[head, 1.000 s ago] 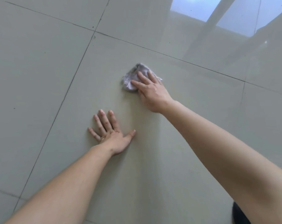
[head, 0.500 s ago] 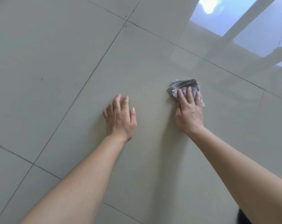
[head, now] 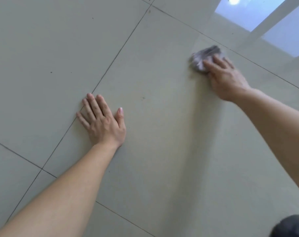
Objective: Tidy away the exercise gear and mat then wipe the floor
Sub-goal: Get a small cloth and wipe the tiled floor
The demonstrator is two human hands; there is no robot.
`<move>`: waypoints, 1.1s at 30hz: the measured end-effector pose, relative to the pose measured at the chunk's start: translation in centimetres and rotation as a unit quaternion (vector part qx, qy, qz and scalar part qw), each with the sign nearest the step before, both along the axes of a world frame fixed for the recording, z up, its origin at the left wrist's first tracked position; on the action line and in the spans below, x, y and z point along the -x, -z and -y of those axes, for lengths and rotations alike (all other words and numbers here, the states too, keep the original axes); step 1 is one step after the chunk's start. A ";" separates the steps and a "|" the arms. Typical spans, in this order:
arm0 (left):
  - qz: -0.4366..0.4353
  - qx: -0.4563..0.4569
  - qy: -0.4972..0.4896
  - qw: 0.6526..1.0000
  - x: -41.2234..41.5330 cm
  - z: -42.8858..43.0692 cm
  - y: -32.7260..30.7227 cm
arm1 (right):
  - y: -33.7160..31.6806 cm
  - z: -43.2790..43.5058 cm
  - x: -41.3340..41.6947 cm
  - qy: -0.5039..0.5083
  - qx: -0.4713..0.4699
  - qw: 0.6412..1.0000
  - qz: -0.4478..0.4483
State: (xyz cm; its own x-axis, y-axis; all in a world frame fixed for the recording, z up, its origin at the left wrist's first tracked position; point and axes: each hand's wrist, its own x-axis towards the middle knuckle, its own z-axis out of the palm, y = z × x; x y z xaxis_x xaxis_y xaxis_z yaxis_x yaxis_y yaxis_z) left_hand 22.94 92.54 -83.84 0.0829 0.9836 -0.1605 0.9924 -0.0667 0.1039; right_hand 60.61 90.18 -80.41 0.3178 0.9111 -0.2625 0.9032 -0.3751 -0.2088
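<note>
A crumpled grey-lilac cloth (head: pixel 201 57) lies on the pale tiled floor (head: pixel 162 151) at the upper right, blurred by motion. My right hand (head: pixel 225 77) presses down on it, fingers spread over its near side. My left hand (head: pixel 102 122) lies flat on the floor at centre left, palm down, fingers apart, holding nothing; it rests across a dark grout line. No exercise gear or mat is in view.
Dark grout lines cross the glossy tiles. A bright window reflection (head: pixel 258 17) shines on the floor at the top right. A dark rounded shape (head: pixel 292 227) shows at the bottom right corner.
My right hand has swept the cloth further to the right and away from my left hand. My left hand stays planted on the floor, its fingers now spread wider.
</note>
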 end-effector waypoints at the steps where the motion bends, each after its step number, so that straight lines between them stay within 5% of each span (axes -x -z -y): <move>1: -0.004 -0.005 -0.002 1.000 0.0 0.0 0.1 | -0.1 -1.0 -1.5 0.067 0.005 0.998 -0.002; 5: -0.011 -0.019 0.001 1.000 -0.1 0.1 0.3 | 0.3 -5.8 0.8 0.276 -0.035 0.960 -0.023; 10: -0.005 -0.027 -0.001 1.000 -0.1 0.1 0.2 | 1.5 -4.8 14.4 -0.094 -0.101 0.989 -0.049; 14: 0.007 -0.035 -0.002 0.999 0.0 0.1 0.1 | 1.9 -1.1 15.6 -0.369 -0.061 0.926 -0.045; 17: 0.003 -0.039 0.000 0.999 0.0 0.1 0.1 | 2.2 -3.2 10.4 -0.434 -0.087 0.896 -0.042; 19: -0.003 -0.037 0.002 0.999 -0.1 0.1 0.0 | 2.4 -6.1 6.5 -0.336 -0.115 0.935 -0.011; 21: -0.005 -0.035 0.005 0.999 -0.1 0.1 0.0 | 1.8 -9.0 4.0 -0.128 -0.111 0.985 0.016; 23: -0.008 -0.035 0.003 0.999 0.0 0.0 0.0 | 1.4 -12.1 4.0 0.086 -0.098 0.992 0.001; 25: -0.006 -0.034 0.002 0.999 0.0 0.1 -0.1 | 1.2 -14.5 6.7 0.145 -0.088 0.985 -0.019; 28: -0.001 -0.034 0.004 0.999 0.0 0.0 -0.1 | 2.2 -13.7 13.4 -0.088 -0.155 0.983 -0.036; 33: -0.001 -0.039 -0.001 0.999 -0.1 0.0 -0.1 | 1.7 -11.2 16.2 -0.477 -0.082 0.870 -0.089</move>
